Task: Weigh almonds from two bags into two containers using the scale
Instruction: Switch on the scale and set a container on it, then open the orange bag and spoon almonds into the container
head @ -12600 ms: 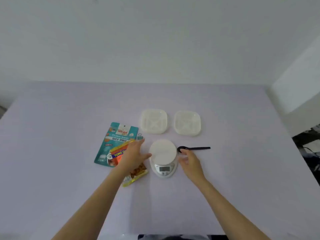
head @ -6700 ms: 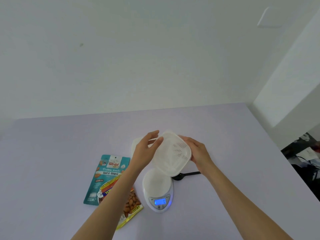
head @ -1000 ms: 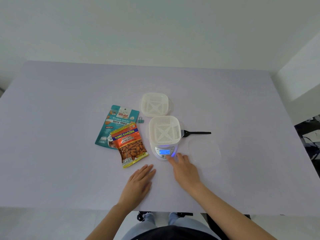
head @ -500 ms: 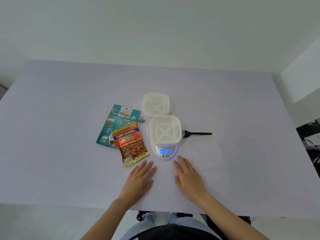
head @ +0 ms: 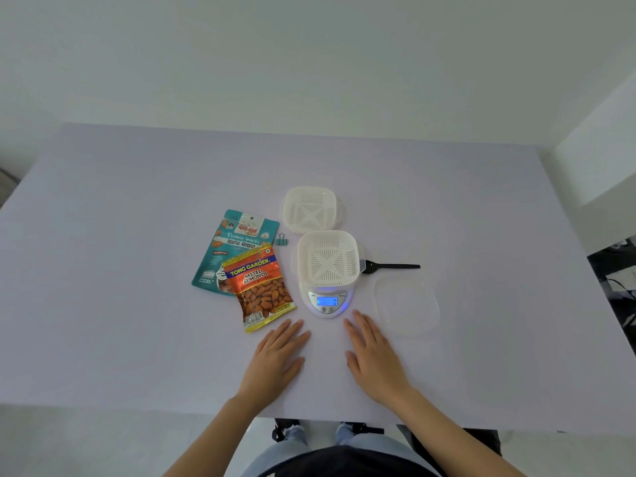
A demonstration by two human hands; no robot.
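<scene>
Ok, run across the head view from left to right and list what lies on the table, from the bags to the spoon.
teal roasted almonds bag → orange salted almonds bag → scale carrying a white container → black spoon

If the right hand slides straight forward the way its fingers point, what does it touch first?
Most likely the scale, at its front edge below the lit display. The right hand lies flat on the table, fingertips just short of it.

This is looking like a plain indoor room, home or office unclear: bare white walls (head: 309,63) are rising behind a pale lilac table (head: 120,270).
</scene>
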